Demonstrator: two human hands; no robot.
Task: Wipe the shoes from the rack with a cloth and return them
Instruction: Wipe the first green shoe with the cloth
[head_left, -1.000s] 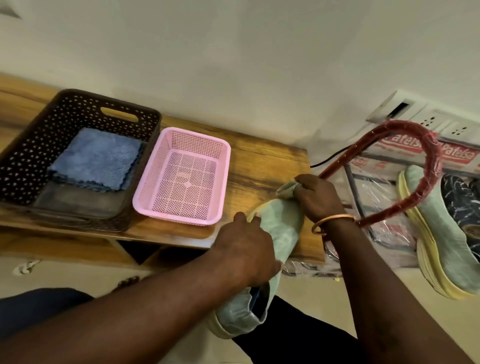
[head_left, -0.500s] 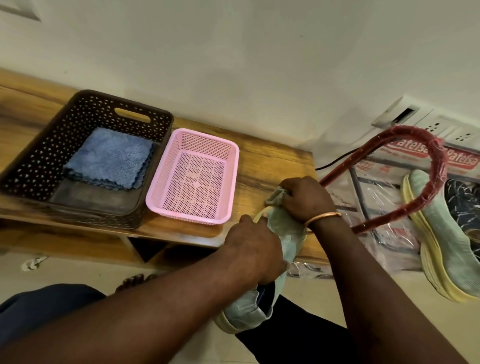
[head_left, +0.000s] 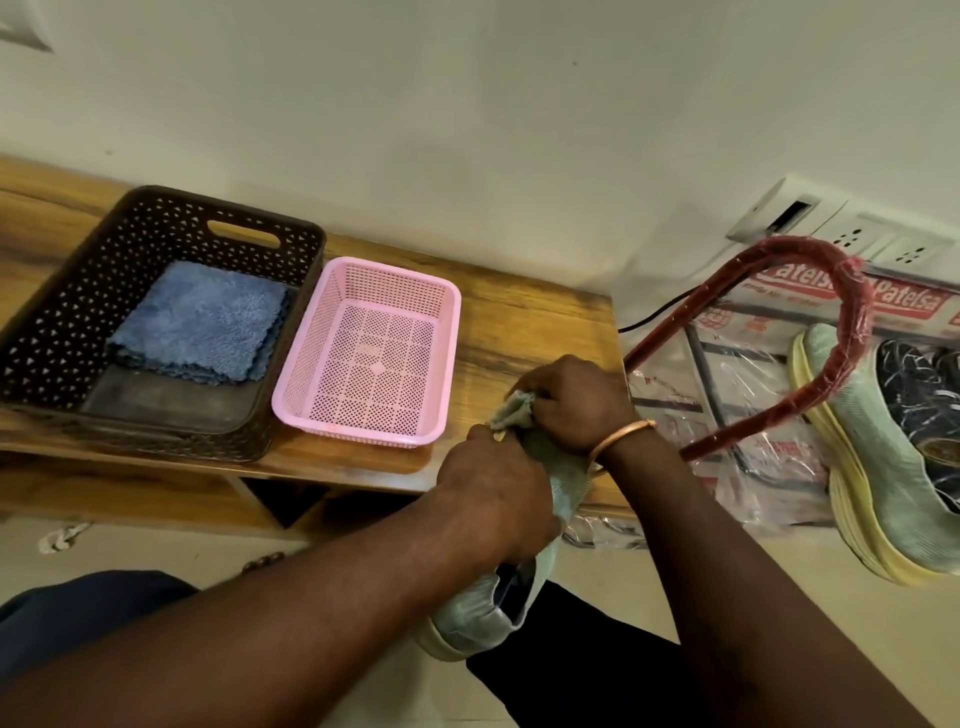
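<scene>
The wooden bench (head_left: 530, 322) is running across the left and middle of the frame, and the red rack (head_left: 857, 306) is standing at the right edge. On the bench, upper left, the brown basket (head_left: 62, 322) is holding a folded stack of blue cloths (head_left: 202, 317). Just beside it the pink basket (head_left: 447, 364) is sitting with nothing in it.

Down in the lower middle we are mid-wipe. The pale green shoe (head_left: 483, 608) is off the rack, its heel pointing toward the bottom of the frame. The left hand (head_left: 498, 499) is wrapping round its middle and steadying it. At the toe end the right hand (head_left: 576, 405) is bunching a greenish cloth (head_left: 511, 413) tight in its curled fingers and pressing it onto the shoe.

So, judging progress: one shoe is out and being cleaned, but it is not yet going back. Its mate (head_left: 878, 467) is leaning on the rack at the right with a dark shoe (head_left: 914, 384) beside it — whether those are wiped, I cannot tell. Likely the finishing strokes, the return and any remaining shoes are all left to do.
</scene>
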